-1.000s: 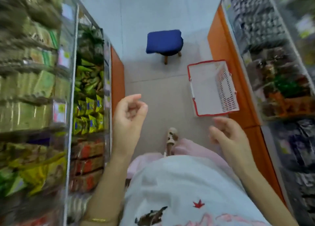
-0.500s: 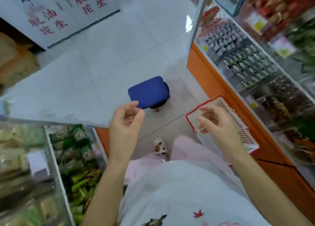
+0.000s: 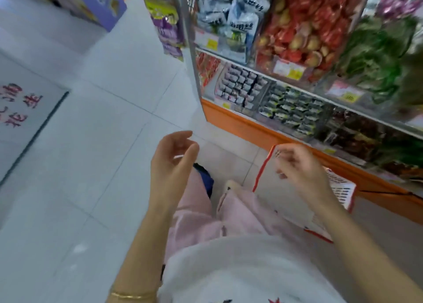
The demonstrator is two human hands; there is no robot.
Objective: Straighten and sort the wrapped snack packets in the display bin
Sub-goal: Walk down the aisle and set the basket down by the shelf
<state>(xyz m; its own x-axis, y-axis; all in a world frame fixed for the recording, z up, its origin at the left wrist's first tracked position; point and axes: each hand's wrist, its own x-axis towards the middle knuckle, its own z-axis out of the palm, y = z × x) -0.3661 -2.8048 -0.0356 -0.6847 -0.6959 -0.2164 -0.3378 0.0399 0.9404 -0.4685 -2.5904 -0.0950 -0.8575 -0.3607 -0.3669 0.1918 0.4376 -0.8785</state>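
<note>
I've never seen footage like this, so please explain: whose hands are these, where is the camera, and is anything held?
No machine here: a camera worn on a person's head looks down at their own hands. The left hand and right hand hang in the air, fingers loosely curled, apparently holding nothing, though the picture is blurred. Behind the right hand a red-and-white basket sits on the tiled floor. On the right, shelves hold wrapped snack packets.

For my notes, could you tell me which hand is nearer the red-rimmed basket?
Right: the right hand hangs above the basket; the left hand is off to its left.
</note>
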